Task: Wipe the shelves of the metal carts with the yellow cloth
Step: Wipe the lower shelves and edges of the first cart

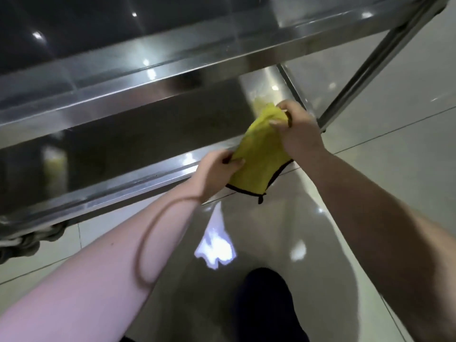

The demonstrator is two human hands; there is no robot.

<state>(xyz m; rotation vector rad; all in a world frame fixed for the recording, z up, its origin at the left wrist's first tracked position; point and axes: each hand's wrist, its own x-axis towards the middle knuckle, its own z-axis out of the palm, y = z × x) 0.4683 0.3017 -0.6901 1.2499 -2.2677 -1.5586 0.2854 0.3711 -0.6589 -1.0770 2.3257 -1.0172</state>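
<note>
The yellow cloth (259, 156), edged in black, hangs stretched between my two hands, just off the front right corner of the metal cart. My left hand (219, 169) pinches its lower left edge. My right hand (298, 129) grips its upper end, fingers curled round the bunched fabric. The cart's lower shelf (118, 144) lies to the left of the cloth, dark and reflective, and its upper shelf (148, 67) crosses the top of the view. The cloth's yellow reflection shows faintly on the lower shelf.
A cart upright post (365, 70) slants down at the right. A caster wheel (22, 245) sits under the cart's left end. Glossy grey floor tiles (394, 169) spread to the right and below. My dark shoe (266, 304) is at the bottom centre.
</note>
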